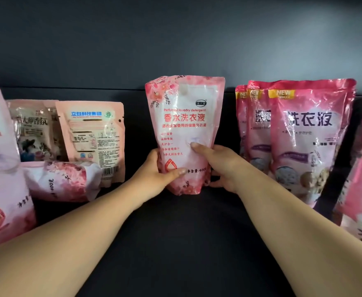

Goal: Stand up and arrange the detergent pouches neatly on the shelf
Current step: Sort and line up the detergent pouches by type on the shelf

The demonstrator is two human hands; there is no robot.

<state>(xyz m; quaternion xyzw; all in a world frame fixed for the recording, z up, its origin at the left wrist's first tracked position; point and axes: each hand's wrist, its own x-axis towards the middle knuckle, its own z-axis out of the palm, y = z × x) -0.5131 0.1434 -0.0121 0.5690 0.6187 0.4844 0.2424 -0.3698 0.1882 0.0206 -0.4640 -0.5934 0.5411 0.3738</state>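
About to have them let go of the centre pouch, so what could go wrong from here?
1. The centre pouch is soft and held upright by the left hand and right hand at its base; released, it may slump or topple, with nothing beside it to lean on.
2. The fallen pouch lies on its side by the left forearm; pulling back could nudge it.
3. The row of pouches on the right leans, and may slide if bumped.

Soft, even light from the front; glare streaks the glossy pouches (308, 133) (edges bowed, slightly blurred), dark shelf (175, 243) dim.
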